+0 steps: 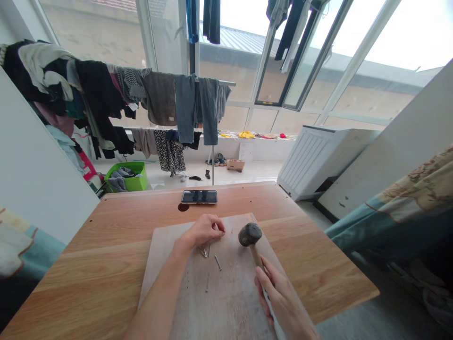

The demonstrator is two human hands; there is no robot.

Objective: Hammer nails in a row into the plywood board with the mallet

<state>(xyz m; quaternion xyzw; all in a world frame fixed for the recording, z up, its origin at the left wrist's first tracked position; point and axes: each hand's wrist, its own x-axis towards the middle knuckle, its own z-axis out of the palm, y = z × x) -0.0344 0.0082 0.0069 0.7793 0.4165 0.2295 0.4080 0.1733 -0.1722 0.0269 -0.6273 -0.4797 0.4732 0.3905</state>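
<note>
My right hand (276,293) is wrapped round the wooden handle of a mallet (249,234), whose black head is raised a little over the right side of a pale wooden board (233,302). Near the board's far edge, my left hand (207,230) is closed in a pinch, thumb against forefinger; what the fingertips hold, if anything, is too small to make out. Several thin metal nails lie loose on the board just below that hand, among them one nail (218,263) near the middle and another nail (207,283) closer to me.
The board lies on a wooden table (311,255). A phone (199,197) rests beyond it, beside a round hole (183,207) in the tabletop. Past the table stand a clothes rack with hanging laundry (161,101), a green basket (139,177) and a white washboard-like cabinet (304,160).
</note>
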